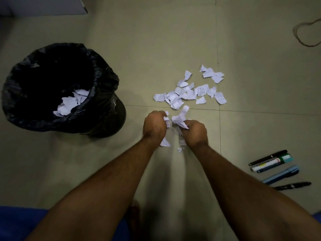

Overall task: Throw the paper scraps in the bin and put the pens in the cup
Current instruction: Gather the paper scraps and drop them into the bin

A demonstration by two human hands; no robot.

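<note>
Torn white paper scraps (191, 91) with printed text lie scattered on the tiled floor just beyond my hands. My left hand (154, 126) is closed around a few scraps. Beside it, my right hand (195, 132) grips a crumpled bunch of scraps (179, 118). Small scraps (165, 142) lie under and between my wrists. The bin (104, 94), lined with a black bag, stands to the left with white scraps (71, 103) inside. Several pens and markers (274, 166) lie on the floor at the right. No cup is in view.
A loop of thin cord (305, 33) lies on the floor at the far right. A pale board edge (43, 6) shows at the top left. Blue fabric (17, 223) covers my lap at the bottom.
</note>
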